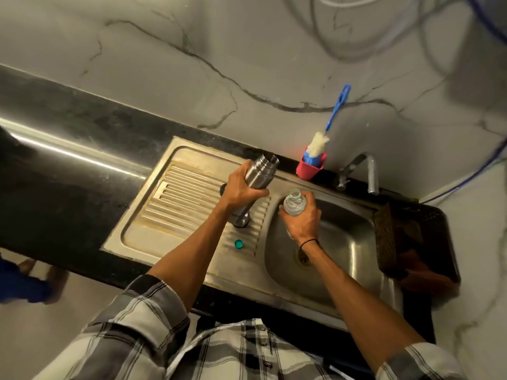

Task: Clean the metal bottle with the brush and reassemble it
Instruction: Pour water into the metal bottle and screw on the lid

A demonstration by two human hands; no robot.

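My left hand [241, 187] grips the metal bottle [259, 174] around its upper body. The bottle stands on the ribbed drainboard [175, 201], open mouth up, its base near the sink bowl. My right hand [301, 218] holds a small clear plastic bottle [294, 204] with its cap off, over the left edge of the sink bowl [343, 242]. A bottle brush [319, 144] with a blue handle and white bristles stands in a red cup [308, 170] at the back wall. A dark round item [223, 189], partly hidden behind my left hand, lies on the drainboard.
A small green cap [239, 243] lies on the drainboard near the bowl. The tap [367, 171] arches over the bowl's back edge. A dark woven item [389, 237] sits at the sink's right side. Black countertop [68, 187] stretches to the left.
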